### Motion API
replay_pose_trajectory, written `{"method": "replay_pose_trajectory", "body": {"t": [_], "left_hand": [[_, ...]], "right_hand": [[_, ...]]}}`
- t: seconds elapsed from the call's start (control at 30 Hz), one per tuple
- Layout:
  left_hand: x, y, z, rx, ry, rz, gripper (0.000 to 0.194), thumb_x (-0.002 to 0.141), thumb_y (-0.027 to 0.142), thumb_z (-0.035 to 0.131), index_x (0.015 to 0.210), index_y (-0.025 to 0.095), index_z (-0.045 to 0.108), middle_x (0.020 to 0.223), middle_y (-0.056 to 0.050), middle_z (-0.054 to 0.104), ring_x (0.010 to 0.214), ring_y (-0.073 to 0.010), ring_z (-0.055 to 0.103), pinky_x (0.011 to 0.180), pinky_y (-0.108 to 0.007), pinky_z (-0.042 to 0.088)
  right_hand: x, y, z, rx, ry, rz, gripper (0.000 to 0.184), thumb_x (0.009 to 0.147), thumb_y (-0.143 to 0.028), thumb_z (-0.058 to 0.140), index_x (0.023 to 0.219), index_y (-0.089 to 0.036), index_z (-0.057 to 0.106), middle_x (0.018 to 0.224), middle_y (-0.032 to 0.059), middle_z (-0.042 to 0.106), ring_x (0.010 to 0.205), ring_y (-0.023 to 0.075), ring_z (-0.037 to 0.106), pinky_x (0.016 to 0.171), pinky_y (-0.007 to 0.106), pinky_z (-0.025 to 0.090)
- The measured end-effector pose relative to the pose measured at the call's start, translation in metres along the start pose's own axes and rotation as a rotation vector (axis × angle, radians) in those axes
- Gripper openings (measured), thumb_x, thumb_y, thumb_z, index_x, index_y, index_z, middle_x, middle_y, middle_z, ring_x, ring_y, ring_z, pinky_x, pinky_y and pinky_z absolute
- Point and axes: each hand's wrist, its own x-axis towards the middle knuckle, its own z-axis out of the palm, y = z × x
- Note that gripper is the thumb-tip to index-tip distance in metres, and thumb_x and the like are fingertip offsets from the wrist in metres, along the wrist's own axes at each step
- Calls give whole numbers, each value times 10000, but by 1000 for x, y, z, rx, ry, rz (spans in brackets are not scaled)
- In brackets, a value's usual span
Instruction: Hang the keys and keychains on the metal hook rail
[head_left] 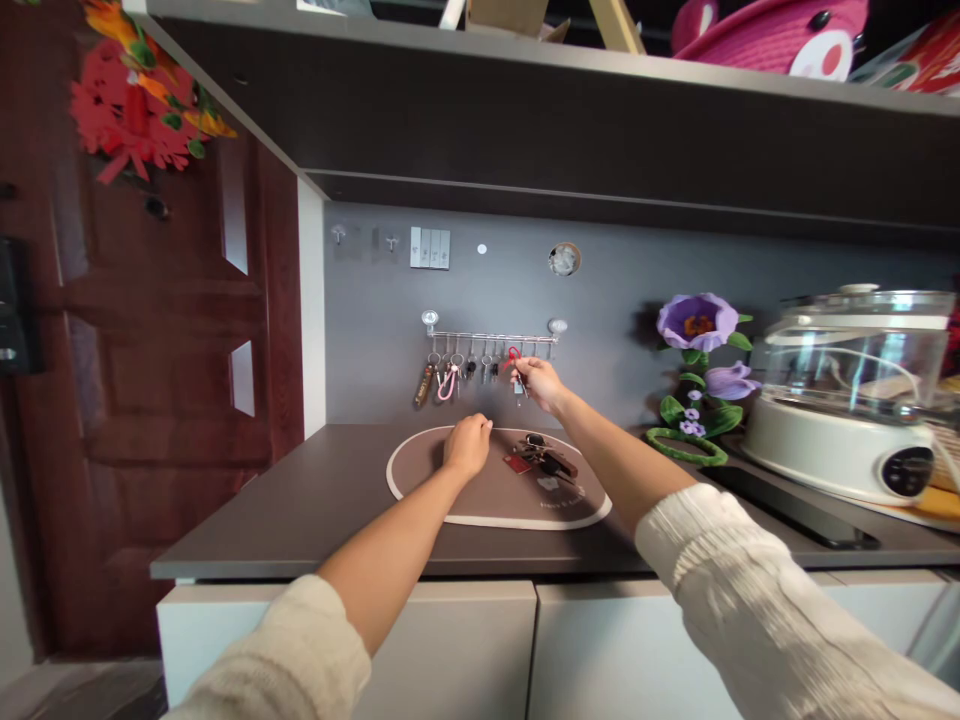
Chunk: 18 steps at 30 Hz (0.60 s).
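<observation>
I had my right hand (536, 380) pinching a red-ribboned key (514, 354) by the right end of the hook rail (491, 338). Left hand (469, 447) hovered curled near the back edge of the mat (420, 465), couldn't tell if empty.

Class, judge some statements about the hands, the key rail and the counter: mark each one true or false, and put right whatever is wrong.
1. The right hand pinches an item with a red loop near the hook rail. True.
2. The left hand is up at the hook rail. False: it is lower down, at the oval mat; whether it holds anything cannot be told.
3. A bunch of keys lies on the oval mat. True.
4. The purple flowers stand left of the hook rail. False: they stand to its right.
5. A pink strap hangs from the hook rail. True.
</observation>
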Motion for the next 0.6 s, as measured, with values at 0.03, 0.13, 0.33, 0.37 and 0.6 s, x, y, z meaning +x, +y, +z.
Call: {"method": "replay_pose_trajectory", "body": {"t": [0.03, 0.13, 0.33, 0.37, 0.6], "left_hand": [[0, 0, 0, 15, -1, -2, 263, 882, 272, 345, 796, 182, 576, 888, -77, 647, 856, -171, 578, 734, -265, 376], [-1, 1, 1, 42, -4, -1, 267, 886, 267, 337, 814, 179, 579, 906, -83, 649, 873, -179, 581, 740, -272, 382], [0, -1, 3, 63, -7, 12, 284, 890, 271, 324, 825, 175, 583, 906, -82, 654, 874, -185, 587, 742, -278, 391], [0, -1, 3, 66, -7, 15, 284, 890, 272, 324, 827, 175, 584, 907, -82, 654, 875, -186, 587, 744, -279, 393], [1, -1, 4, 85, -11, 15, 294, 891, 273, 317, 830, 172, 586, 903, -87, 654, 869, -192, 589, 733, -286, 402]], "right_hand": [[2, -1, 2, 8, 5, 10, 129, 805, -176, 473, 681, -157, 503, 523, -19, 545, 430, 71, 479, 438, 188, 378], [8, -4, 8, 20, -9, 27, 152, 811, -142, 444, 685, -142, 528, 505, -16, 526, 425, 69, 470, 444, 191, 385], [19, 0, 14, 44, -30, 66, 183, 798, -120, 449, 627, -136, 512, 462, -28, 469, 402, 57, 429, 441, 186, 382], [21, 2, 14, 43, -20, 84, 176, 796, -125, 452, 629, -140, 508, 460, -27, 470, 399, 59, 432, 435, 188, 381], [25, 11, 11, 13, 26, 141, 164, 786, -185, 496, 625, -153, 486, 438, -23, 478, 411, 69, 458, 439, 181, 399]]}}
